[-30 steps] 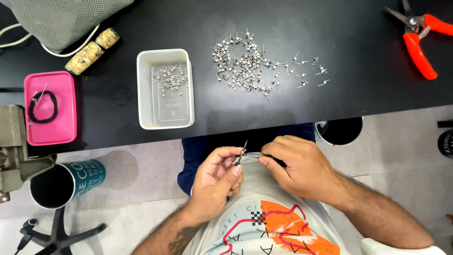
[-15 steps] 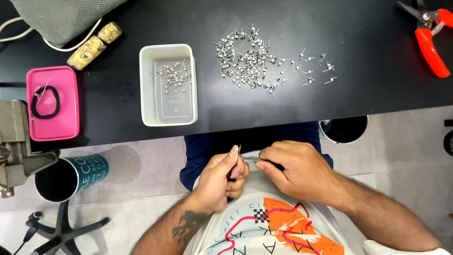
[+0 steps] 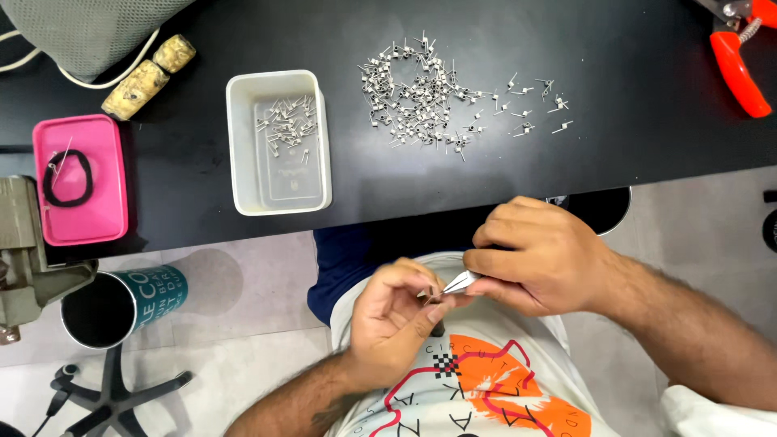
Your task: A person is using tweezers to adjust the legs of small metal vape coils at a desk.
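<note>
My left hand pinches a tiny metal coil piece between thumb and fingers, below the table's front edge over my lap. My right hand grips silver tweezers, their tip touching the small piece. On the black table lies a scattered pile of small metal coil pieces. To its left stands a white rectangular tray with several of the same pieces inside.
Red-handled cutters lie at the table's far right. A pink box with a black ring on it sits at the left, two corks behind it. A teal cup and a vise are at the left edge.
The view has shifted a little. Both hands stay together over my lap; the tweezers' tip has swung from pointing up to pointing left, into the left fingers.
</note>
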